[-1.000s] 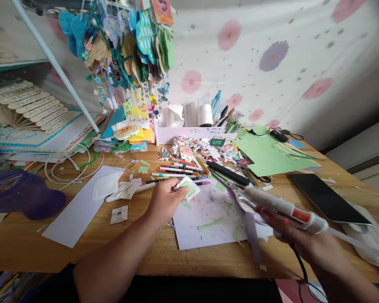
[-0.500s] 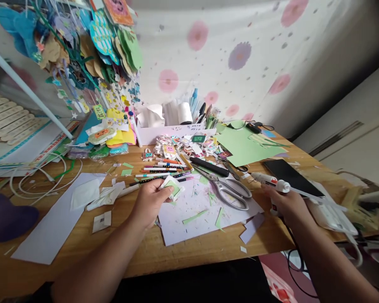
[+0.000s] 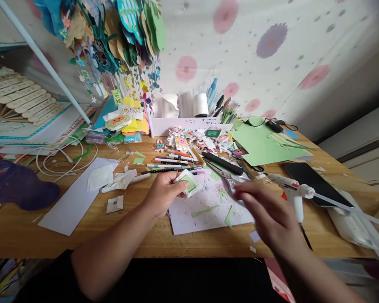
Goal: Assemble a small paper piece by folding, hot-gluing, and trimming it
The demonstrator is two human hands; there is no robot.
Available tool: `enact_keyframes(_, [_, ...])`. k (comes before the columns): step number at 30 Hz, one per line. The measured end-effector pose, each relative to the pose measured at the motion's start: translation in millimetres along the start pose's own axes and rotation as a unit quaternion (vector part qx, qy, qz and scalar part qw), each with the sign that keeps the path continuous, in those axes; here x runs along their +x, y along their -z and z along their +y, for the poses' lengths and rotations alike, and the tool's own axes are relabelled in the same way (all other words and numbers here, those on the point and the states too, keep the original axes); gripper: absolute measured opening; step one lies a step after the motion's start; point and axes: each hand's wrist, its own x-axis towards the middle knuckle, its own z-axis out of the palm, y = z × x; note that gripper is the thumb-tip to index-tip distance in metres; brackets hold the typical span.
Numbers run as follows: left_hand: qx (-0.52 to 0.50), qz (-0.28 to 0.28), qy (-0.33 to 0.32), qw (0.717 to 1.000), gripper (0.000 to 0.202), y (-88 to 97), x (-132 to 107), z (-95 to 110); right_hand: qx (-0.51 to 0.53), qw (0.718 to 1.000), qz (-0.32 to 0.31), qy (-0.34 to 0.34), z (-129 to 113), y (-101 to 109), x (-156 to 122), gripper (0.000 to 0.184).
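Glue gun (image 3: 290,184) released since earlier, now standing near worktop's right edge | right hand (image 3: 268,212) empty, fingers apart, blurred | left hand (image 3: 164,191) fingers clamped on paper cutout (image 3: 187,183)

The table (image 3: 82,240) is warm wood with a smooth, faintly shiny finish. The cutout (image 3: 187,182) in the left hand (image 3: 162,194) is matt paper, white around green. The sheets (image 3: 262,145) look like flat, matt card. The scissors (image 3: 232,181) have bright metal blades. The glue gun (image 3: 287,183) is glossy white plastic. The phone (image 3: 316,183) is black and glassy.
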Motion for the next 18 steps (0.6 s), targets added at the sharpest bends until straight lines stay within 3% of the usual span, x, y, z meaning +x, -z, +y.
enact_keyframes(2, [-0.01,-0.018,-0.011,1.0,0.021,0.2,-1,0,0.165,0.977,-0.048,-0.126,-34,-51,63,0.018])
enact_keyframes(4, [-0.015,-0.035,-0.027,0.999,0.02,0.8,-1,0,0.296,0.928,-0.103,-0.204,-59,-86,93,0.018])
enact_keyframes(6, [-0.011,-0.046,-0.039,0.998,0.018,1.5,-2,1,0.361,0.887,-0.138,-0.251,-72,-102,97,0.021])
enact_keyframes(9, [0.004,-0.049,-0.05,0.998,0.017,2.1,-3,1,0.409,0.859,-0.14,-0.273,-74,-103,86,0.025])
enact_keyframes(13, [0.041,-0.047,-0.054,0.997,0.019,2.5,-3,2,0.417,0.863,-0.134,-0.252,-71,-101,83,0.027])
enact_keyframes(18, [0.084,-0.031,-0.062,0.994,0.02,4.4,-3,0,0.351,0.906,-0.159,-0.175,-68,-103,84,0.023])
